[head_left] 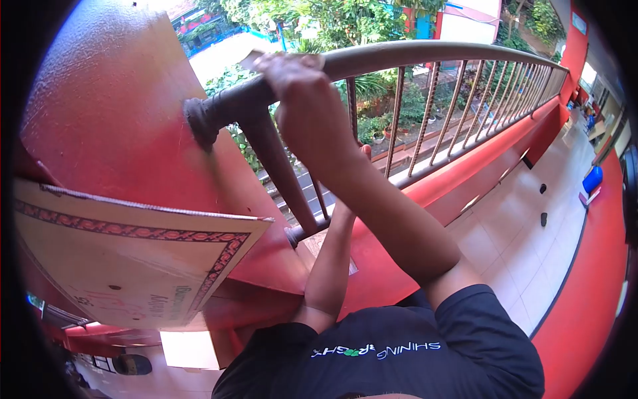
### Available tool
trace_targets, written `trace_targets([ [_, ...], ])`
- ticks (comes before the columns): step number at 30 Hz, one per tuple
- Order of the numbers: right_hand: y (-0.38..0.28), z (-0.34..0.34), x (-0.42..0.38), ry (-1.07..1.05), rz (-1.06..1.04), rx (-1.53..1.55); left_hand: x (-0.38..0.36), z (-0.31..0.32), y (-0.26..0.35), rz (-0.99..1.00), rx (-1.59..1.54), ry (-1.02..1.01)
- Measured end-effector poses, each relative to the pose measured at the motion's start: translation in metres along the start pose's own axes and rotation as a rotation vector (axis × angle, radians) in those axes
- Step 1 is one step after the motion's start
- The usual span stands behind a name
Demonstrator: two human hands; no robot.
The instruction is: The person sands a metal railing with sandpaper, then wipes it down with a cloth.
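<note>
My right hand point(299, 90) is on top of the brown metal handrail point(412, 54), near its left end. Its fingers are closed over a thin tan sheet point(251, 60) that looks like sandpaper, pressed against the rail. Only edges of the sheet show. Beneath my right forearm, my left arm reaches toward the upright bars point(397, 123). A fingertip of my left hand point(366, 151) peeks out by a bar, while my right forearm hides the rest. Whether those fingers grip a bar is hidden.
A red pillar point(119, 93) stands at left, where the rail's end meets it. A bordered sign board point(133, 249) juts out below. Along the right runs a tiled corridor point(505, 259) with dark footwear point(543, 219) and a blue object point(593, 179). Plants grow beyond the railing.
</note>
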State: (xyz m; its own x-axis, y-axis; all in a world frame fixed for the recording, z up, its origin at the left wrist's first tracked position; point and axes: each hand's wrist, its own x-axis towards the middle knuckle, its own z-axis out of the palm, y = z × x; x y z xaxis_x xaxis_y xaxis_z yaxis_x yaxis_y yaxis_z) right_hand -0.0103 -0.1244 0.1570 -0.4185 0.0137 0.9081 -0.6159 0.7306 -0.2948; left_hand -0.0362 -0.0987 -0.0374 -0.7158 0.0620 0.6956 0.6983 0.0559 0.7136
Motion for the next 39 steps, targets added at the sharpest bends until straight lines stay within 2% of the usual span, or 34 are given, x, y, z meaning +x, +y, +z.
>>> trace_targets([
  [1,0.003,-0.001,0.005,-0.002,0.094,-0.024,0.002,0.003,0.005,-0.244,0.001,-0.056],
  [2,-0.002,0.004,-0.002,-0.01,0.097,-0.018,0.001,-0.002,0.008,-0.252,0.005,-0.05],
  [4,-0.013,0.02,-0.023,0.108,-0.192,-0.193,0.01,-0.013,0.017,-0.406,0.143,-0.28],
  [5,-0.01,0.023,-0.034,0.065,-0.195,-0.143,0.002,-0.002,0.003,-0.155,0.036,-0.079],
  [6,-0.007,0.016,-0.031,0.061,-0.2,-0.136,-0.001,0.0,0.005,-0.156,0.039,-0.071],
  [8,0.006,0.0,-0.016,0.012,-0.014,0.011,-0.007,-0.001,0.011,-0.023,-0.062,0.002],
  [9,0.016,-0.003,-0.005,0.095,-0.008,-0.108,-0.005,0.0,0.009,0.005,-0.195,-0.018],
  [10,0.012,0.003,-0.012,0.088,-0.003,-0.106,-0.006,0.001,0.009,-0.004,-0.194,-0.016],
  [12,-0.004,0.021,-0.028,0.076,-0.19,-0.127,0.0,0.002,0.007,-0.243,0.021,-0.071],
  [13,-0.005,0.021,-0.037,0.073,-0.307,-0.135,0.008,-0.008,0.01,-0.405,0.126,-0.257],
  [14,0.004,0.016,-0.037,0.073,-0.304,-0.13,0.006,-0.01,0.005,-0.408,0.13,-0.255],
  [16,0.035,-0.011,-0.018,0.037,-0.111,-0.052,0.001,-0.01,-0.014,0.056,-0.233,-0.226],
  [17,0.055,-0.021,0.0,0.249,-0.119,-0.006,0.003,-0.002,-0.022,-0.037,-0.271,-0.176],
  [18,0.052,-0.021,-0.003,0.246,-0.122,-0.013,0.002,-0.003,-0.016,-0.148,-0.261,-0.188],
  [20,0.032,-0.012,-0.019,0.063,-0.089,-0.008,-0.005,-0.008,-0.025,-0.029,-0.155,-0.245],
  [21,0.023,0.0,-0.032,0.057,-0.192,-0.043,-0.001,0.005,-0.014,-0.172,0.027,-0.112],
  [22,0.025,0.005,-0.034,0.119,-0.256,0.022,-0.002,0.004,-0.02,-0.214,-0.087,-0.138],
  [24,0.057,-0.024,-0.019,0.11,-0.175,0.021,-0.002,0.004,-0.031,0.156,-0.172,-0.064],
  [26,0.083,-0.06,-0.008,0.375,0.013,-0.079,0.006,-0.007,0.004,-0.239,-0.062,-0.193],
  [28,0.083,-0.057,-0.012,0.314,-0.005,-0.117,0.005,-0.001,0.003,-0.22,-0.127,-0.148],
  [29,0.08,-0.051,-0.013,0.233,-0.201,-0.103,0.006,0.005,0.001,-0.056,-0.131,-0.082],
  [30,0.079,-0.048,-0.021,0.16,-0.17,-0.069,0.009,0.009,-0.002,0.111,-0.135,-0.013],
  [31,0.094,-0.061,-0.015,0.171,-0.218,-0.109,0.005,-0.003,0.006,-0.235,-0.05,-0.177],
  [32,0.115,-0.082,-0.006,0.183,-0.259,-0.148,0.005,-0.003,0.005,-0.2,-0.011,-0.156],
  [34,0.14,-0.119,-0.002,0.335,0.294,-0.322,0.005,-0.006,0.014,-0.29,-0.061,-0.192],
  [36,0.129,-0.116,-0.005,0.269,0.309,-0.321,0.005,-0.002,0.01,-0.192,0.057,-0.152],
  [37,0.125,-0.096,-0.004,0.292,-0.174,-0.28,0.004,0.001,0.003,-0.19,0.102,-0.142],
  [39,0.114,-0.09,-0.001,0.221,-0.268,-0.203,0.008,0.001,-0.003,-0.134,0.126,-0.131],
])
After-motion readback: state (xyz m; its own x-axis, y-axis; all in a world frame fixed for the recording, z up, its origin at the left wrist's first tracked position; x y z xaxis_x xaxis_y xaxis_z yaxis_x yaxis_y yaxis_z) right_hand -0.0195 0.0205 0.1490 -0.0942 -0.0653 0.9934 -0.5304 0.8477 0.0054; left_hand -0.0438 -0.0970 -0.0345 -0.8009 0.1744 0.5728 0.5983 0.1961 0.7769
